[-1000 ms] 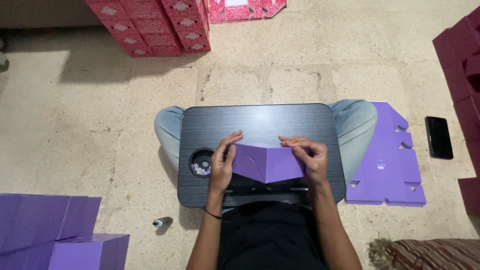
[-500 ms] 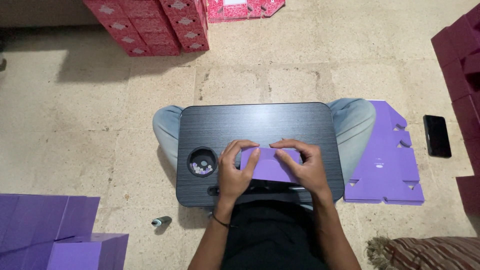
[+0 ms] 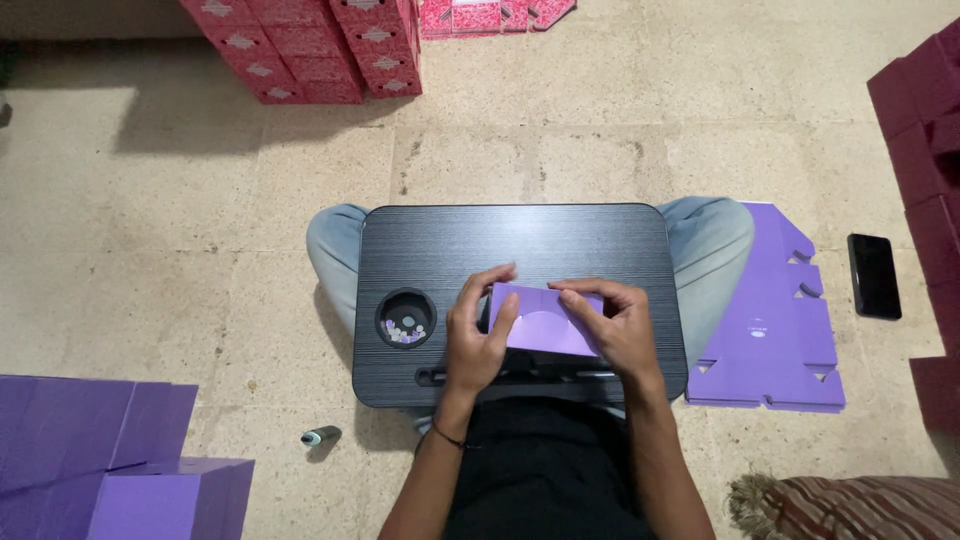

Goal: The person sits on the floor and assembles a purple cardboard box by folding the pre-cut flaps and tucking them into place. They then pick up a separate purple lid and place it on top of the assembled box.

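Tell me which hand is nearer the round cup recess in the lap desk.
Left. The left hand sits just beside the round cup recess; the right hand is farther off, across the purple cardboard piece.

This looks like a home used as a small box-making place. A person sits on a stone floor with a black lap table. Pink boxes are stacked at the top, flat purple cardboard at the right.

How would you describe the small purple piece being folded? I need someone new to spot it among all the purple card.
On the black lap tray across the person's knees, it is the purple folded card held between left hand and right hand. Unlike the flat purple sheets lying on the floor, it sits on the tray, in both hands.
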